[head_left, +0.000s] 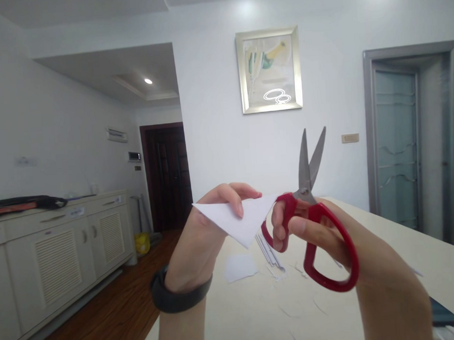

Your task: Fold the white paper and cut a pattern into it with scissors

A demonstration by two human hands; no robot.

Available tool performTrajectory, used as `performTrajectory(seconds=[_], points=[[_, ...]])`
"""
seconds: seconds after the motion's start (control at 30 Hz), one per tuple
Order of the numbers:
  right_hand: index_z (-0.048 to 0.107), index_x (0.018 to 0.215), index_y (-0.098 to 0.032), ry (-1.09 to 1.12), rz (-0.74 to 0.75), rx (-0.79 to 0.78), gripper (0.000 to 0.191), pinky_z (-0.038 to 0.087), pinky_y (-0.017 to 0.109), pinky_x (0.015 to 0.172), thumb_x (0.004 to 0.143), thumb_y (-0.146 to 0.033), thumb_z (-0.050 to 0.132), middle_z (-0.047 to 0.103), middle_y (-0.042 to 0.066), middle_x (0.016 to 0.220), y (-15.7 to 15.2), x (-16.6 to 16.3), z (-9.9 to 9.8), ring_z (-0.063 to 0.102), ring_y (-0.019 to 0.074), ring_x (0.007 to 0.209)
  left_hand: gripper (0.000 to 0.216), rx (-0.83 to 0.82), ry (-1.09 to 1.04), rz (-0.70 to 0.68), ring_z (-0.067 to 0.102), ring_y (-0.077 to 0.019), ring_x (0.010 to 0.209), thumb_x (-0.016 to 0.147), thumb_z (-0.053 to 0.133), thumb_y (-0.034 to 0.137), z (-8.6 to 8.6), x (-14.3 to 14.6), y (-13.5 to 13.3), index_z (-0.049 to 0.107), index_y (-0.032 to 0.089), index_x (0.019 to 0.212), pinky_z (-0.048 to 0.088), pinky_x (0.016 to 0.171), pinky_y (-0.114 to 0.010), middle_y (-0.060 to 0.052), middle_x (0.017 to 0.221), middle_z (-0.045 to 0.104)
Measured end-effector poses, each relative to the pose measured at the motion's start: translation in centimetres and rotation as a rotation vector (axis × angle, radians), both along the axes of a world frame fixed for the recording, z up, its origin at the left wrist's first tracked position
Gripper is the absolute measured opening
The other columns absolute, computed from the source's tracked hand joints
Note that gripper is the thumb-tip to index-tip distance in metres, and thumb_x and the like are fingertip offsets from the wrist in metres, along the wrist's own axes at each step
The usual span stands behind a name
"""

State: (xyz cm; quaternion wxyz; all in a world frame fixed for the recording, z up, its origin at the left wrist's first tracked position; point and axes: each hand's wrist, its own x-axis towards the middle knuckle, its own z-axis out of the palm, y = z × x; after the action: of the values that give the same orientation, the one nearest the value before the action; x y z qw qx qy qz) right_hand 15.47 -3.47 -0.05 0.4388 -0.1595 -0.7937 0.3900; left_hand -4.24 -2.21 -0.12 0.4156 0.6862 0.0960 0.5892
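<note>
A triangle of white paper [241, 224], one corner pointing down, is pinched between the thumb and fingers of my left hand [217, 201]. Red-handled scissors [334, 281] are in my right hand [329, 235], its thumb and fingers through the loops. The blades point up and stand apart, with nothing between them. One scissor handle is at the paper's right corner; whether they touch I cannot tell. Both hands are raised above the white table [253, 316].
On the table lie a square of white paper [240, 267], several thin white paper rolls [268, 251] and scattered paper slivers [289, 311]. A dark flat object [445, 313] rests at the right edge. White cabinets [64, 259] line the left wall, with a yellow bucket [142, 243] beside them.
</note>
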Motion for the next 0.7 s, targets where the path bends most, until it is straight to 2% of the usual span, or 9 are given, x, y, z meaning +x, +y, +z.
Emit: performTrajectory(seconds=[0.17, 0.37, 0.6, 0.7], points=[[0.061, 0.078, -0.018, 0.059, -0.141, 0.025, 0.014, 0.049, 0.020, 0.068, 0.090, -0.018, 0.056, 0.064, -0.001, 0.076, 0.18, -0.50, -0.13, 0.061, 0.0125, 0.075, 0.017, 0.008, 0.045, -0.043, 0.063, -0.0227, 0.078, 0.077, 0.069, 0.028, 0.15, 0.47, -0.26, 0.062, 0.018, 0.064, 0.051, 0.064, -0.033, -0.007, 0.100, 0.060], [0.061, 0.076, -0.019, 0.128, -0.163, -0.009, 0.015, 0.048, 0.014, 0.062, 0.089, -0.013, 0.056, 0.063, -0.005, 0.070, 0.36, -0.59, -0.28, 0.059, 0.0079, 0.067, 0.014, -0.003, 0.073, -0.114, 0.065, -0.0227, 0.075, 0.075, 0.071, 0.024, 0.09, 1.01, -0.39, 0.064, 0.018, 0.064, 0.051, 0.061, -0.032, -0.005, 0.097, 0.060], [0.061, 0.074, -0.018, 0.041, -0.170, 0.035, 0.018, 0.049, 0.021, 0.068, 0.091, -0.017, 0.054, 0.065, -0.001, 0.075, 0.63, -0.42, -0.01, 0.061, 0.0128, 0.075, 0.009, 0.031, 0.005, 0.008, 0.059, -0.0183, 0.087, 0.074, 0.073, 0.022, -0.24, 0.58, 0.04, 0.065, 0.019, 0.069, 0.050, 0.070, -0.025, -0.005, 0.093, 0.061], [0.060, 0.073, -0.017, 0.023, -0.183, 0.039, 0.019, 0.049, 0.021, 0.067, 0.090, -0.020, 0.055, 0.064, -0.001, 0.074, 0.69, -0.50, 0.11, 0.061, 0.0124, 0.073, 0.014, 0.036, -0.015, 0.025, 0.058, -0.0175, 0.086, 0.075, 0.072, 0.029, -0.28, 0.71, 0.02, 0.064, 0.018, 0.070, 0.049, 0.070, -0.023, -0.005, 0.091, 0.061]])
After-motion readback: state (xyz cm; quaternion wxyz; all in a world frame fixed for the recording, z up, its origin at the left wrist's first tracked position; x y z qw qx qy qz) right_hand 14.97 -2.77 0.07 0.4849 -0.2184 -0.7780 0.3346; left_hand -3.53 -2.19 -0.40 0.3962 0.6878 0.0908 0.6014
